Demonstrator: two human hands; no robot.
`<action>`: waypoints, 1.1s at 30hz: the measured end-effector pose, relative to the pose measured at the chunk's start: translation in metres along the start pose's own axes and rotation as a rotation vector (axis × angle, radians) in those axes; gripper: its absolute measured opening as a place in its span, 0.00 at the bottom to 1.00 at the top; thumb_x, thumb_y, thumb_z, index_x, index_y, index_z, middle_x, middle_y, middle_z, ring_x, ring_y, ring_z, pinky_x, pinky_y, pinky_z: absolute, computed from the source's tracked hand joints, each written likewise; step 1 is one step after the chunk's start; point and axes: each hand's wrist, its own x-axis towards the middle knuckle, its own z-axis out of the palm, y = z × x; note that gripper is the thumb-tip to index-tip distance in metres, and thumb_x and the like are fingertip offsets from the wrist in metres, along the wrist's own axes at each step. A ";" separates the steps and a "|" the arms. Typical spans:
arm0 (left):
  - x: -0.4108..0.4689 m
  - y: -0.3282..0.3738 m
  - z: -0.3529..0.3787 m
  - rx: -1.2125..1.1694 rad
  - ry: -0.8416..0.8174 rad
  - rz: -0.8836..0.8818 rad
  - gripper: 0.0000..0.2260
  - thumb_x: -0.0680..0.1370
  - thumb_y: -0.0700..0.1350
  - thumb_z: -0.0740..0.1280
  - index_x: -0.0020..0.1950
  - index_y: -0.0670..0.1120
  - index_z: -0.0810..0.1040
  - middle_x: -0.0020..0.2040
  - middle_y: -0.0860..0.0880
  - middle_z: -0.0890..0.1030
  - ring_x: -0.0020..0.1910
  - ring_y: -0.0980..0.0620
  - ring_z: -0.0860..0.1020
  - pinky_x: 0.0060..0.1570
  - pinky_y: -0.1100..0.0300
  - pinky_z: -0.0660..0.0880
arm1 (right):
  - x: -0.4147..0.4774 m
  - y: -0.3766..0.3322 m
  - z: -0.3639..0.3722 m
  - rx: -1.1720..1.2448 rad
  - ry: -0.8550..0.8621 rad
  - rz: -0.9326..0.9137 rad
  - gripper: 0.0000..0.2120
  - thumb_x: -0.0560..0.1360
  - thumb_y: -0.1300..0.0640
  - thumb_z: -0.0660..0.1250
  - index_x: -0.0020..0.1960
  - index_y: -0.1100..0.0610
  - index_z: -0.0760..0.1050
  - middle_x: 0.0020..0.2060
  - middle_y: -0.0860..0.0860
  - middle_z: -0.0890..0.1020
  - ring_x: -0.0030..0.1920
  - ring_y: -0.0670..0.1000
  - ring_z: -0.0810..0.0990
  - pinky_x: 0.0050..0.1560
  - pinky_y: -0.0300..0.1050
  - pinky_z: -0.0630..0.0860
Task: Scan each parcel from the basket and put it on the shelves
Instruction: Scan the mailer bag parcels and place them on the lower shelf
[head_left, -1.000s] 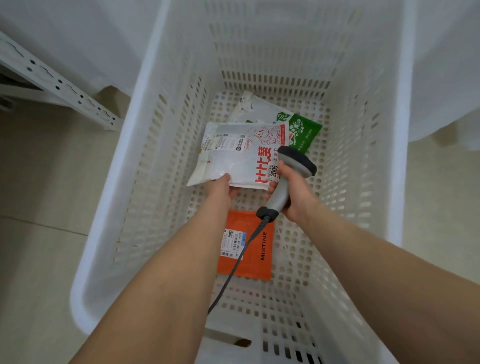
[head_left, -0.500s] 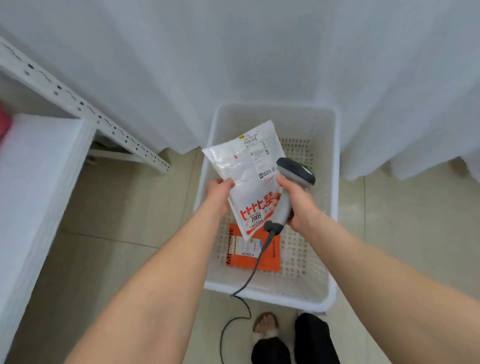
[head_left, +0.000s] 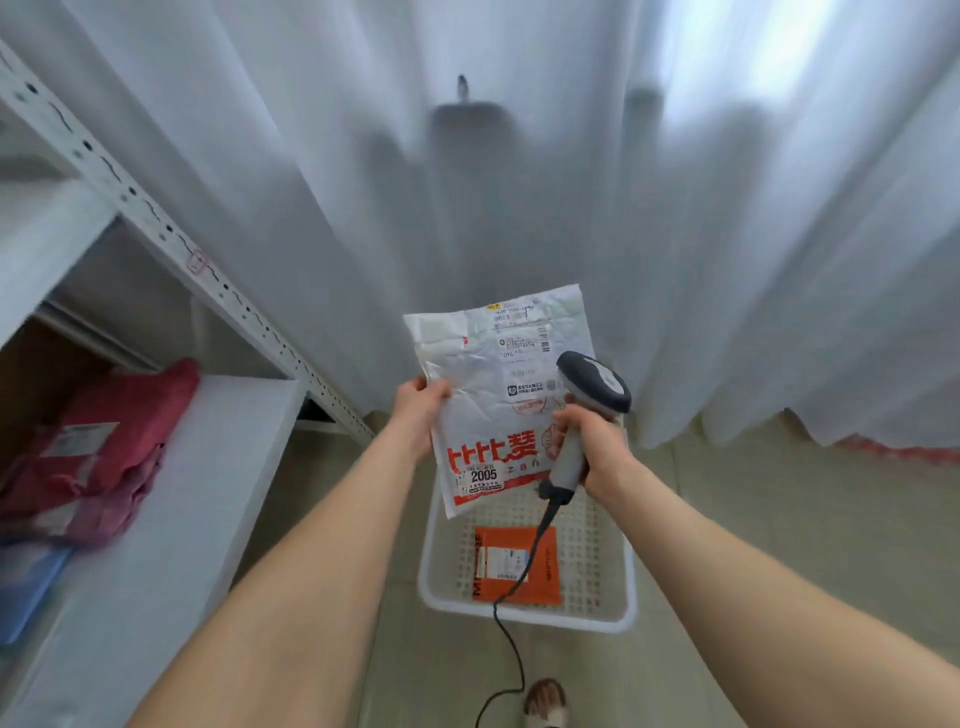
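The right hand (head_left: 592, 448) is wrapped round the handle of a corded barcode scanner (head_left: 587, 410). The scanner's head sits at the right edge of the white mailer parcel (head_left: 491, 415). The left hand (head_left: 422, 404) pinches that parcel's left edge and holds it up above the basket (head_left: 527, 616), long axis running away from the person. The shipping label (head_left: 524, 353) lies on the far half, just up and left of the scanner head, so the scan likely turns on aiming there. An orange parcel (head_left: 545, 566) waits in the basket. The shelf (head_left: 182, 519), on the left-hand side, carries red parcels (head_left: 104, 447).
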 end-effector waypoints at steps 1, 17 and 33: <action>-0.012 0.010 -0.005 0.009 -0.009 0.018 0.06 0.77 0.36 0.63 0.44 0.45 0.76 0.41 0.46 0.82 0.38 0.48 0.82 0.33 0.56 0.79 | -0.014 -0.006 0.000 0.014 0.016 -0.025 0.06 0.72 0.66 0.69 0.46 0.57 0.78 0.37 0.55 0.83 0.39 0.55 0.82 0.49 0.56 0.81; -0.233 0.044 -0.099 0.041 -0.059 0.202 0.06 0.77 0.38 0.64 0.53 0.42 0.76 0.49 0.43 0.82 0.45 0.44 0.81 0.39 0.51 0.78 | -0.220 -0.001 -0.048 0.051 -0.142 -0.178 0.17 0.74 0.62 0.70 0.60 0.61 0.71 0.46 0.60 0.82 0.38 0.55 0.81 0.38 0.51 0.80; -0.298 0.050 -0.187 -0.070 -0.034 0.212 0.12 0.81 0.45 0.63 0.61 0.40 0.75 0.49 0.45 0.82 0.41 0.48 0.81 0.35 0.54 0.78 | -0.308 0.044 0.000 0.097 -0.064 -0.206 0.12 0.74 0.67 0.67 0.57 0.63 0.74 0.34 0.54 0.77 0.31 0.50 0.76 0.38 0.46 0.77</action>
